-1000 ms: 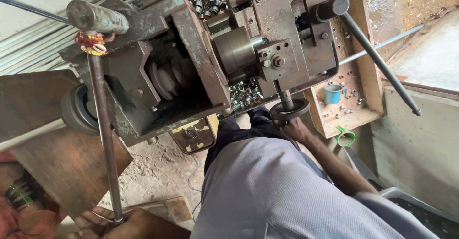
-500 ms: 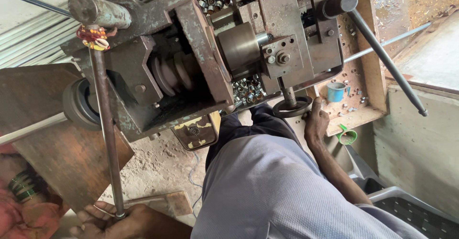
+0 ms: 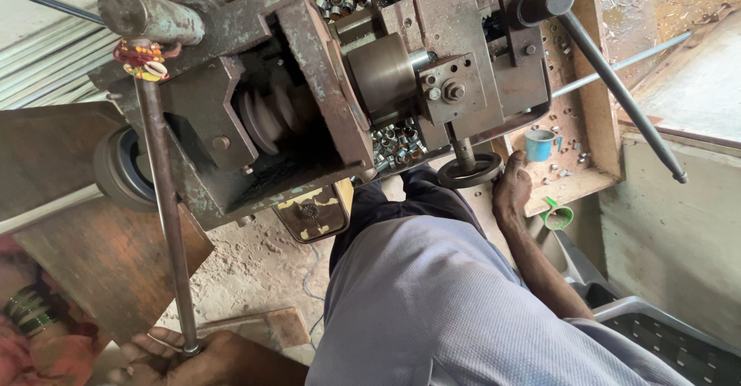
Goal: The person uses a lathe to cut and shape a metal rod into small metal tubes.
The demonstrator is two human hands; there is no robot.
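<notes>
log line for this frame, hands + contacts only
left hand: grips long lever rod low end | right hand: on small handwheel rim | machine: old lathe-type
</notes>
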